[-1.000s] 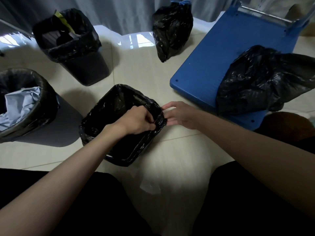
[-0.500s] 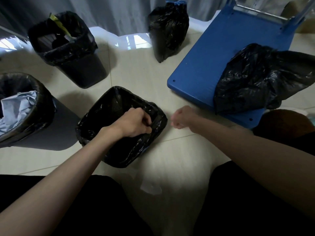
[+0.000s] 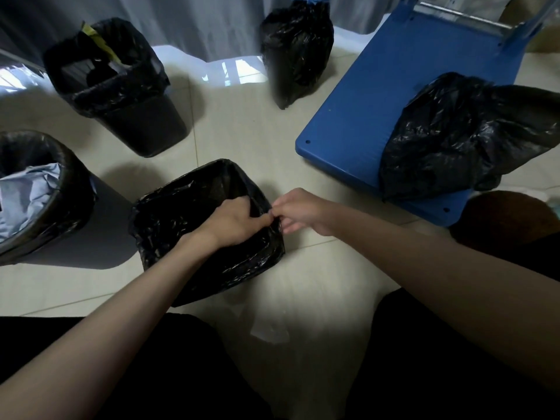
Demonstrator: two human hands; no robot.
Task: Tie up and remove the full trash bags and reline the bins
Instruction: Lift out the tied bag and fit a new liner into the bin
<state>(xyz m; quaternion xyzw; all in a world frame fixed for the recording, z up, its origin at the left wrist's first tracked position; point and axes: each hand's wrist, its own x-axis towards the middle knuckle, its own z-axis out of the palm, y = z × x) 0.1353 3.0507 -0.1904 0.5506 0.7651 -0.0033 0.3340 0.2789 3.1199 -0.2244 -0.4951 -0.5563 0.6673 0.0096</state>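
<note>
A small square bin (image 3: pixel 169 237) lined with a black bag stands on the floor right in front of me. My left hand (image 3: pixel 233 221) reaches inside it and grips the liner at the bin's right rim. My right hand (image 3: pixel 298 212) meets it from outside and pinches the same fold of liner at that rim. A round bin (image 3: pixel 69 189) with blue-grey paper in it stands at the left. Behind it is a square bin (image 3: pixel 142 116) holding trash. A tied full bag (image 3: pixel 295 53) stands at the back.
A blue platform cart (image 3: pixel 378 95) lies on the floor at the right, with a bulky black bag (image 3: pixel 454 137) resting on its near end. A scrap of clear plastic (image 3: pixel 268 330) lies on the tiles between my knees. Grey curtains hang behind the bins.
My right hand pulled back from the rim with fingers curled, then returned and now pinches the liner beside my left hand. The left hand stayed on the rim.
</note>
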